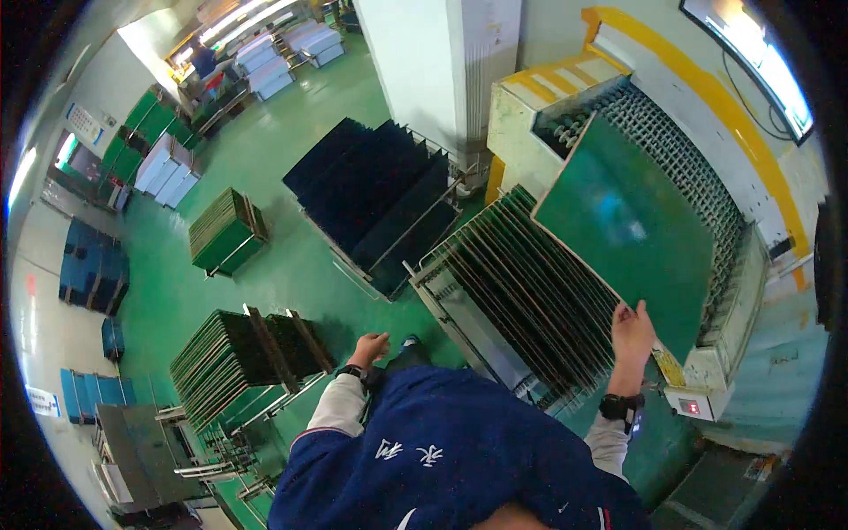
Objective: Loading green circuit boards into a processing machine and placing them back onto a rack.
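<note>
Green floor [155, 305] runs all through this big, busy workroom. Close to me, a big green board [632, 230] lies tipped over the rows of rollers [698, 168] on a long machine. Its top is shiny and catches the light. The worker's right hand [632, 334] grips the near edge of the board, down by its corner. The left hand [372, 346] is away from the board, low in front of the body, with its fingers curled in like a loose fist. Both wrists wear something black, and the worker has a dark blue top [468, 442] on.

Just beside the board, to its left, is a metal rack [468, 322] with lots of thin boards [534, 287] standing up in rows. Past that is a cart full of very dark sheets [362, 190], near a white pillar [411, 62]. More boards [212, 362] stand on a cart over on the left. Behind them is a smaller green stack [221, 234], and blue stacks [91, 265] sit along the left wall. A bright screen [751, 57] hangs up on the right.
</note>
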Motion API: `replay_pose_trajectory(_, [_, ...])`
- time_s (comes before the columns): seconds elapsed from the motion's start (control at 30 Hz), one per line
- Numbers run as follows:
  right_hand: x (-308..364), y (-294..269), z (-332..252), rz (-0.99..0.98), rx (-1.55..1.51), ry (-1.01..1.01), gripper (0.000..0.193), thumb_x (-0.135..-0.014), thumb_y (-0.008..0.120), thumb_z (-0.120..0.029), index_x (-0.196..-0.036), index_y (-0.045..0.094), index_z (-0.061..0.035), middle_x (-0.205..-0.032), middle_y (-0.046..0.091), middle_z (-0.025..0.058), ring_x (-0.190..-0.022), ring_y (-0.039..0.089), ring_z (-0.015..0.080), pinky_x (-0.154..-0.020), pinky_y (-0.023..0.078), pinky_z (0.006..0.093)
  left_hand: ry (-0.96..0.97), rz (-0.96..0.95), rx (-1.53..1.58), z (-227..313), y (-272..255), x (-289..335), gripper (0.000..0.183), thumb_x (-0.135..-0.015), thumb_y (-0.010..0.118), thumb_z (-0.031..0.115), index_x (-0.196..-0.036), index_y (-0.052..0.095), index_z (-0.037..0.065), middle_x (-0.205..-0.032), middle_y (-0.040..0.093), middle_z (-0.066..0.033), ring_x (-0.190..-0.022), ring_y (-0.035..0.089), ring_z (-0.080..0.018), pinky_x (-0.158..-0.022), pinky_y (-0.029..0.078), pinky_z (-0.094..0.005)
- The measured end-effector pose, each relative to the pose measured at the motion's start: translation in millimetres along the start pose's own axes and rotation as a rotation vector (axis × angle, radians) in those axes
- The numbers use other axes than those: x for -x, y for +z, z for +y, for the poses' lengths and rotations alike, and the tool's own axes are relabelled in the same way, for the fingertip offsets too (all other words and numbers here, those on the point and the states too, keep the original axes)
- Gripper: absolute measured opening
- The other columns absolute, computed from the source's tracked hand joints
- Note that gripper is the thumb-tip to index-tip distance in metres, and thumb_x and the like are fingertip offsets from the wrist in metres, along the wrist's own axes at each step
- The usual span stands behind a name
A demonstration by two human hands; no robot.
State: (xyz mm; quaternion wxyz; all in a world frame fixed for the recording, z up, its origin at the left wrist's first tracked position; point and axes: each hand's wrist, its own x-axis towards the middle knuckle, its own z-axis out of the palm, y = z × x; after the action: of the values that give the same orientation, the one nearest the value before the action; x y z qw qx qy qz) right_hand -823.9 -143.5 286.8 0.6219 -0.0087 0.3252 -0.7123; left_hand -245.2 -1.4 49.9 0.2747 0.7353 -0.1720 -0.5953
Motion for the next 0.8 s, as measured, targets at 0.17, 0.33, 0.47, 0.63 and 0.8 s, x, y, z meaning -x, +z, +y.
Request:
replay_pose_trajectory(0.17, [-19, -4, 37, 0.031, 0.243, 0.099, 0.028, -0.099, 0.059, -0.024, -0.108, 0.055, 0.0020, -0.101, 0.063, 0.0139, -0.087, 0.063, 0.0235, -0.079, 0.055, 0.0363, -0.036, -0.005, 0.121, -27, -14, -11, 0.038, -0.091, 0.068, 0.035, -0.109, 0.065, 0.002, -0.083, 0.069, -0.0061, -0.064, 0.066, -0.0173, -0.049, 0.050, -0.0297])
replay_pose_trajectory(0.33, [-27, 7, 48, 0.031, 0.259, 0.225, 0.030, -0.098, 0.061, -0.029, -0.104, 0.060, -0.0004, -0.101, 0.068, 0.0141, -0.081, 0.064, 0.0210, -0.073, 0.055, 0.0328, -0.058, -0.054, 0.035, -18, -20, -29, 0.034, -0.091, 0.067, 0.034, -0.104, 0.063, 0.002, -0.081, 0.067, -0.0068, -0.061, 0.065, -0.0198, -0.048, 0.050, -0.0319])
replay_pose_trajectory(0.47, [-34, 25, 51, 0.124, 0.223, 0.130, 0.032, -0.097, 0.062, -0.028, -0.106, 0.060, 0.0030, -0.097, 0.065, 0.0128, -0.079, 0.060, 0.0187, -0.072, 0.052, 0.0321, -0.095, -0.148, 0.017, 17, -4, -51, 0.030, -0.092, 0.066, 0.033, -0.099, 0.060, 0.004, -0.081, 0.067, -0.0079, -0.061, 0.066, -0.0214, -0.046, 0.049, -0.0325])
replay_pose_trajectory(0.63, [-70, 33, 43, 0.100, 0.123, 0.107, 0.030, -0.095, 0.065, -0.026, -0.105, 0.059, 0.0015, -0.096, 0.064, 0.0134, -0.083, 0.060, 0.0194, -0.073, 0.052, 0.0325, -0.025, -0.256, 0.005, 74, 14, -85, 0.030, -0.094, 0.063, 0.029, -0.109, 0.060, 0.004, -0.091, 0.069, -0.0088, -0.070, 0.068, -0.0210, -0.050, 0.050, -0.0314])
replay_pose_trajectory(0.8, [-102, 40, 30, 0.112, 0.090, 0.025, 0.028, -0.095, 0.065, -0.026, -0.104, 0.057, -0.0009, -0.098, 0.065, 0.0134, -0.085, 0.061, 0.0203, -0.074, 0.052, 0.0331, 0.015, -0.498, -0.073, 124, 34, -88, 0.042, -0.094, 0.066, 0.034, -0.121, 0.059, 0.001, -0.104, 0.069, -0.0091, -0.082, 0.069, -0.0202, -0.064, 0.054, -0.0293])
